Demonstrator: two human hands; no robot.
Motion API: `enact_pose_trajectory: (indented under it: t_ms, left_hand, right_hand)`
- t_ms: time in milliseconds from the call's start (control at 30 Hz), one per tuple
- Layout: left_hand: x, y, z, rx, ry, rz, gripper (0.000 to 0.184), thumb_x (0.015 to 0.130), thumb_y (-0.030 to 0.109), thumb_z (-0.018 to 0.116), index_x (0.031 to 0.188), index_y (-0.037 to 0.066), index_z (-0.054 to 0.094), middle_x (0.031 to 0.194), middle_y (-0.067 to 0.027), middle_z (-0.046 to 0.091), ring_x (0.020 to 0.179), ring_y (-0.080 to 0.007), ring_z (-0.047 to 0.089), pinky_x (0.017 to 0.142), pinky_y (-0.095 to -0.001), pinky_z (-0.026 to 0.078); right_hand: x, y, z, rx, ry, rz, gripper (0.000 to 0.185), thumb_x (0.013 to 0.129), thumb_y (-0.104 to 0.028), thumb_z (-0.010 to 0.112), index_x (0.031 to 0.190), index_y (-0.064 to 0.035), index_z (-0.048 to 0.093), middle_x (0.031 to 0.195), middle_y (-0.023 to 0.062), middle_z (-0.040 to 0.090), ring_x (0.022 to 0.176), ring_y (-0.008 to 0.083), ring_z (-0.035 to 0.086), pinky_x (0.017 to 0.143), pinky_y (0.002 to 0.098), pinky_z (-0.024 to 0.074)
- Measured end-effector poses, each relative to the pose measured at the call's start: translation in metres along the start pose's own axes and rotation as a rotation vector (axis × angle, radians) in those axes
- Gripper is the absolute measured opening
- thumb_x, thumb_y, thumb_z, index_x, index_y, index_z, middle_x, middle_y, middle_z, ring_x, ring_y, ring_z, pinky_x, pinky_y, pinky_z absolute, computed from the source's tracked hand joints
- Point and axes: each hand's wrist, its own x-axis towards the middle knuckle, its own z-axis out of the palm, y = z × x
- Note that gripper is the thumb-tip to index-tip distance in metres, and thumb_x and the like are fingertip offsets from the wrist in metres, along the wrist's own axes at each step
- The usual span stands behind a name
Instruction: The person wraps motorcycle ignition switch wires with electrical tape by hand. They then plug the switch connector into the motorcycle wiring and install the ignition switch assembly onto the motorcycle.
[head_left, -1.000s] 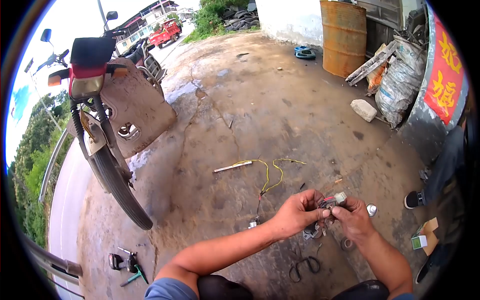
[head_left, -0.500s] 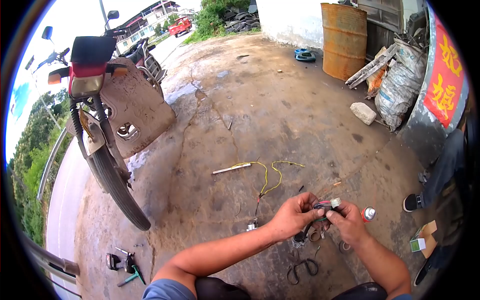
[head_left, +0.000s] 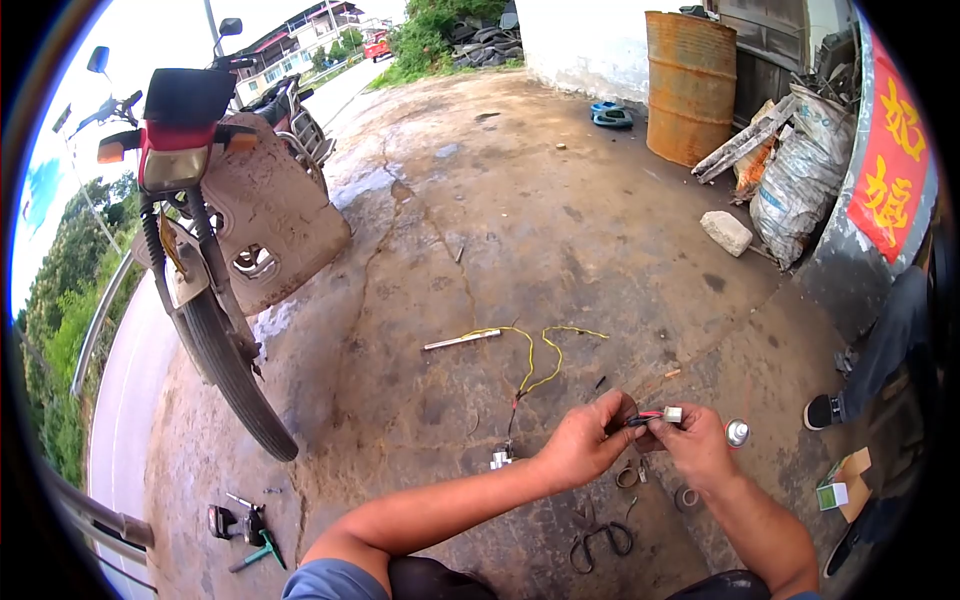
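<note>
My left hand (head_left: pixel 588 438) is closed on a bundle of wires (head_left: pixel 645 416), red and dark, near the middle right. A white plastic connector (head_left: pixel 673 413) sits on the end of the bundle. My right hand (head_left: pixel 697 446) pinches the same wires just below the connector. Both hands are close together above the ground, and fingers hide part of the bundle. Scissors (head_left: pixel 600 546) with dark handles lie on the ground below the hands. Tape rolls (head_left: pixel 627 478) rest nearby. A spray can (head_left: pixel 737 432) is just beyond my right hand.
Yellow wires (head_left: pixel 555 372) and a silver rod (head_left: pixel 462 339) lie ahead. A motorcycle (head_left: pixel 210 230) stands at the left, with a cordless drill (head_left: pixel 225 521) and a green-handled tool (head_left: pixel 262 552) nearby. On the right are a person's leg (head_left: pixel 875 345), an open box (head_left: pixel 848 488) and a rusty barrel (head_left: pixel 690 90).
The wires and connector have turned slightly in my fingers, and the connector now points more to the right. A red vehicle on the road has moved farther off.
</note>
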Motion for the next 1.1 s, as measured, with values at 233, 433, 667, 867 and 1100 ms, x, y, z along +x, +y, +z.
enact_pose_trajectory:
  t_ms: [233, 433, 667, 867, 1100]
  left_hand:
    - [0.01, -0.03, 0.003, -0.528, -0.078, -0.199, 0.021, 0.097, 0.012, 0.074, 0.099, 0.003, 0.055, 0.09, -0.0025, 0.065, 0.075, -0.0136, 0.061, 0.065, -0.0306, 0.051]
    - [0.01, -0.034, -0.002, -0.999, -0.307, -0.414, 0.021, 0.102, 0.013, 0.067, 0.12, 0.003, 0.06, 0.109, -0.0034, 0.068, 0.094, -0.0148, 0.068, 0.085, -0.0378, 0.063]
    - [0.008, -0.019, 0.001, -0.824, -0.143, -0.523, 0.025, 0.1, 0.012, 0.07, 0.12, -0.003, 0.067, 0.091, -0.0037, 0.067, 0.078, -0.0138, 0.065, 0.075, -0.0362, 0.065]
    - [0.004, -0.04, 0.011, -0.446, -0.124, -0.519, 0.021, 0.099, 0.016, 0.073, 0.109, -0.002, 0.074, 0.097, -0.0051, 0.073, 0.086, -0.0145, 0.069, 0.086, -0.035, 0.062]
    - [-0.002, -0.069, 0.004, 0.119, -0.159, -0.294, 0.023, 0.104, 0.019, 0.066, 0.119, 0.005, 0.075, 0.086, -0.0025, 0.076, 0.08, -0.0075, 0.068, 0.075, -0.0277, 0.055]
  right_hand:
    - [0.002, 0.015, -0.002, 0.117, -0.078, -0.056, 0.013, 0.102, -0.003, 0.063, 0.112, 0.0042, 0.067, 0.105, 0.0088, 0.073, 0.092, 0.0151, 0.07, 0.086, 0.0318, 0.0596]
    - [0.002, 0.024, -0.003, 0.188, -0.127, -0.001, 0.009, 0.098, -0.003, 0.071, 0.106, 0.0006, 0.067, 0.099, 0.0064, 0.072, 0.092, 0.0126, 0.068, 0.082, 0.0262, 0.0543]
    - [0.016, 0.026, -0.024, 0.072, -0.161, -0.156, 0.019, 0.098, -0.017, 0.076, 0.101, 0.0006, 0.07, 0.094, -0.0006, 0.069, 0.09, 0.0084, 0.061, 0.083, 0.0282, 0.0506]
    - [0.039, 0.104, -0.116, -0.993, -0.026, -0.035, 0.053, 0.084, -0.033, 0.084, 0.118, 0.0017, 0.064, 0.1, 0.0158, 0.071, 0.097, 0.0286, 0.068, 0.084, 0.0409, 0.0557]
    - [-0.032, 0.209, -0.147, -1.669, -0.314, 0.236, 0.079, 0.07, -0.032, 0.093, 0.131, -0.0012, 0.055, 0.134, 0.0226, 0.055, 0.123, 0.0411, 0.059, 0.1, 0.0466, 0.0545]
